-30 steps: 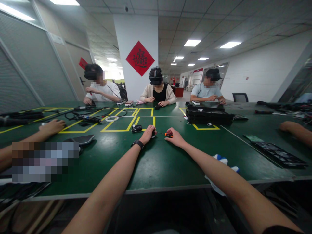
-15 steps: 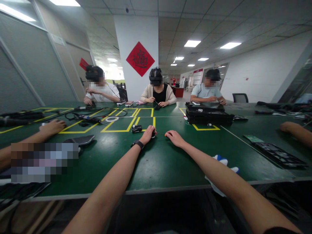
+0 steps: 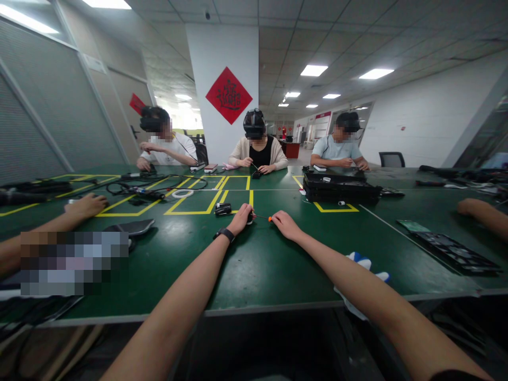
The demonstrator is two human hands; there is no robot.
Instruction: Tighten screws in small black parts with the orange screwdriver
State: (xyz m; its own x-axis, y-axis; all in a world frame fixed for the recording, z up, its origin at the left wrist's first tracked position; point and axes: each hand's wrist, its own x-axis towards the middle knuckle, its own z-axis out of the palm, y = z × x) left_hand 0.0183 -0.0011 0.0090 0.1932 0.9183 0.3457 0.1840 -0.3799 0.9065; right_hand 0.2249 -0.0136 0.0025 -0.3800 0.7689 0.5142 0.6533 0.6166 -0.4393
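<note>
Near the middle of the green table [image 3: 254,264], my left hand [image 3: 240,219] is closed round a small black part [image 3: 250,217] with a pale underside. My right hand [image 3: 287,225] pinches the orange handle [image 3: 270,219] of a thin screwdriver. Its shaft points left to the black part, and whether the tip touches it is too small to tell. Just left of my left hand lies a black cylindrical object [image 3: 223,209]. A dark band is on my left wrist.
Black stacked units [image 3: 340,187] stand at the back right. Blue-and-white gloves [image 3: 359,260] lie partly under my right forearm. Circuit boards [image 3: 452,248] rest farther right. Cables [image 3: 138,190] and a white ring [image 3: 182,194] are at left. Three people sit opposite; other people's arms reach in from both sides.
</note>
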